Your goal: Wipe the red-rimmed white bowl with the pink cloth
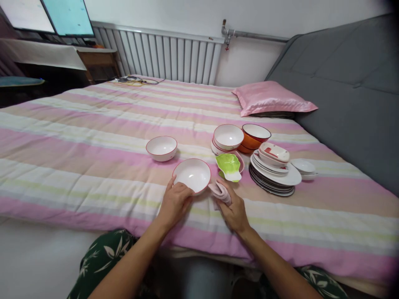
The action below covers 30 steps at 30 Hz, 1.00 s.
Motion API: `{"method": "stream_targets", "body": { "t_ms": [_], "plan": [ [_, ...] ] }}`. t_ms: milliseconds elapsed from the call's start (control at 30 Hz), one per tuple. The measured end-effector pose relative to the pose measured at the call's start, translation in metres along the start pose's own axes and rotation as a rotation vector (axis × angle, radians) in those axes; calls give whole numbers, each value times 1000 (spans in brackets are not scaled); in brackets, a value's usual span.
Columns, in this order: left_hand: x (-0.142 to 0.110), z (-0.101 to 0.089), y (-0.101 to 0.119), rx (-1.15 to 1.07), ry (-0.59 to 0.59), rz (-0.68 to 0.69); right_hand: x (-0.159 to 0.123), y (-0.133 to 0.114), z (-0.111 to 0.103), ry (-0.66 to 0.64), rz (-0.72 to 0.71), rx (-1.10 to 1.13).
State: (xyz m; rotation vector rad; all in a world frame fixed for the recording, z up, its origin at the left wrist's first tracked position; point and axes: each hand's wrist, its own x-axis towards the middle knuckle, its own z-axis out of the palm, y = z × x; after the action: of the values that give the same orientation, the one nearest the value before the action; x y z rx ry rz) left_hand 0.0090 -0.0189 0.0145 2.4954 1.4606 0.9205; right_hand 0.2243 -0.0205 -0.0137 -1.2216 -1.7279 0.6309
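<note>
My left hand (pixel 177 200) grips the near left rim of a white bowl (pixel 195 174) with a red edge, which is tilted a little toward me. To the right of that bowl, my right hand (pixel 232 207) is closed on a folded pale pink cloth (pixel 220 192), one end of it close to the bowl's side. Another white bowl (pixel 161 147) with a red rim sits on the bed beyond my left hand. A green leaf-shaped dish (pixel 229 165) lies just past the cloth, partly over a pink dish (pixel 240 160).
Behind the green dish are stacked white bowls (pixel 228 136) and orange bowls (pixel 254 137). A pile of plates (pixel 294 176) carries rectangular dishes (pixel 274 153); small white bowls (pixel 304 166) stand right of it. The striped bed (pixel 93 166) also bears a pink pillow (pixel 274 97) and cables (pixel 140 79).
</note>
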Motion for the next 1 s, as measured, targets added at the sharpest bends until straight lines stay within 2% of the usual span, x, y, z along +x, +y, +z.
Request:
{"method": "stream_targets", "body": {
  "t_ms": [133, 267, 367, 467, 567, 733, 867, 1000],
  "plan": [
    [1, -9, 3, -390, 82, -171, 2, -2, -2, 29, 10, 92],
    [1, -16, 12, -938, 39, -451, 1, -2, -3, 100, 44, 253],
    [0, -16, 18, -1203, -29, -561, 0, -4, -3, 220, 52, 316],
    [0, -13, 22, -1255, -144, -577, 0, -7, -7, 395, 5, 257],
    [-1, -11, 24, -1229, -208, -546, 5, -12, -13, 447, -46, 151],
    [0, -12, 29, -1220, -225, -510, 18, -22, -22, 345, -233, -54],
    [1, -14, 32, -1226, -238, -505, 20, -35, -19, 206, -344, -85],
    [-1, -12, 29, -1224, -237, -507, 16, -46, -14, 122, -479, -184]
  ]
}}
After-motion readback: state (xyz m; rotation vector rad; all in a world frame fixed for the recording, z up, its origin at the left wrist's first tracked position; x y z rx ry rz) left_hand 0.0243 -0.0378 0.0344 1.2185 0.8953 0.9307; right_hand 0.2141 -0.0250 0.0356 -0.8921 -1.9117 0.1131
